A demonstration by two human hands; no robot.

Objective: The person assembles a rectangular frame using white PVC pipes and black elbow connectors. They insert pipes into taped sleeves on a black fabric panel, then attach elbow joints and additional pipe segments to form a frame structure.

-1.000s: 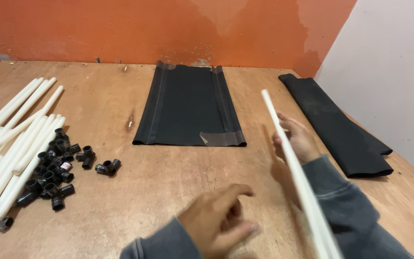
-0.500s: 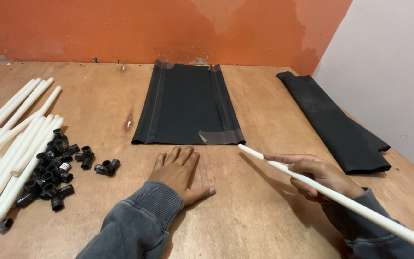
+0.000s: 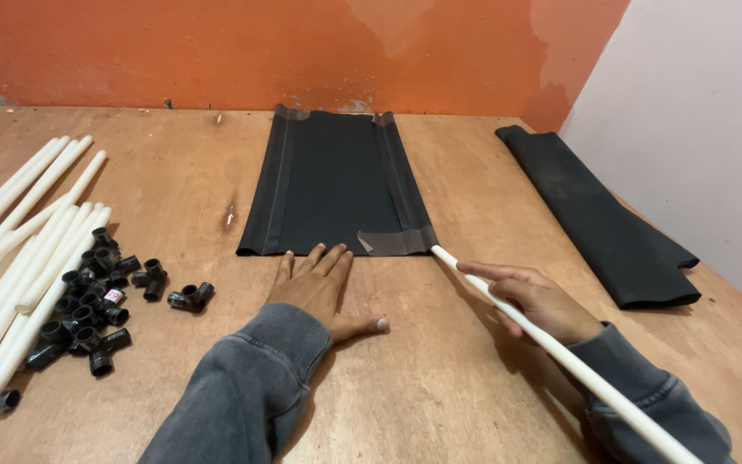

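While the left hand is lying flat on the worktop with fingers open and spread, fingertips touching the near edge of the black fabric sheet, the right hand is gripping a white pipe with fingers closed around it. The pipe's far tip is meeting the sheet's near right corner. Farther left, black pipe connectors and white pipes are lying together; a rolled black sheet is resting far right.

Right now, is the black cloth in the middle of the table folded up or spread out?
Spread out. The black cloth lies flat on the table, with only its long side edges turned in. The left hand rests at its near edge.
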